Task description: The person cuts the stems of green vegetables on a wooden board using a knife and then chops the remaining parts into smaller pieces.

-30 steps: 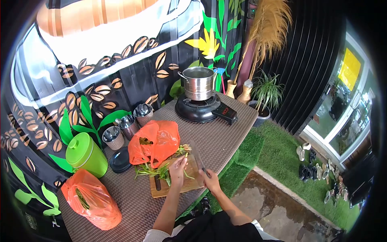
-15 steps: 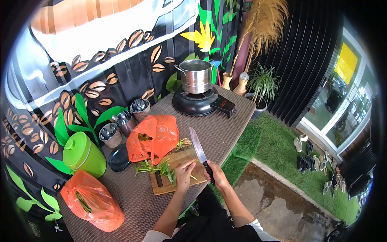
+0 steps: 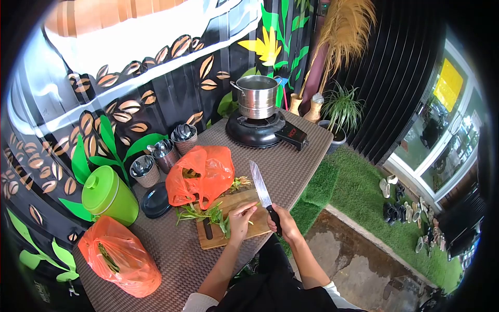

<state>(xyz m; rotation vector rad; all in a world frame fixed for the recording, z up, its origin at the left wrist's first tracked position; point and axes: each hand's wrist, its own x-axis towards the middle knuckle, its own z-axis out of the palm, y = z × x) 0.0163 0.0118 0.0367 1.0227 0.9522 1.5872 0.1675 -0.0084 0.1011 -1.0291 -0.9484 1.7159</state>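
Note:
My right hand (image 3: 284, 222) is wrapped round the black handle of a kitchen knife (image 3: 261, 184), its blade pointing up and away over the table. Over the cutting board (image 3: 241, 200), my left hand (image 3: 240, 221) is closed with its fingertips pinched together. Leafy greens (image 3: 208, 214) lie on the board's left side and run to this hand; a pale stem pokes out on its other side, so the greens appear to be in its grip. Cut root ends (image 3: 240, 183) sit at the board's far edge, next to an orange plastic bag (image 3: 202, 174).
A steel pot (image 3: 256, 99) stands on a black portable stove (image 3: 254, 131) at the far end. Along the wall are cutlery cups (image 3: 165, 156), a black lid (image 3: 156, 201) and a green lidded container (image 3: 110, 195). A second orange bag (image 3: 122, 260) fills the near left.
The view has shifted slightly. Both hands keep nearly the same pose, with the knife still raised beside the board.

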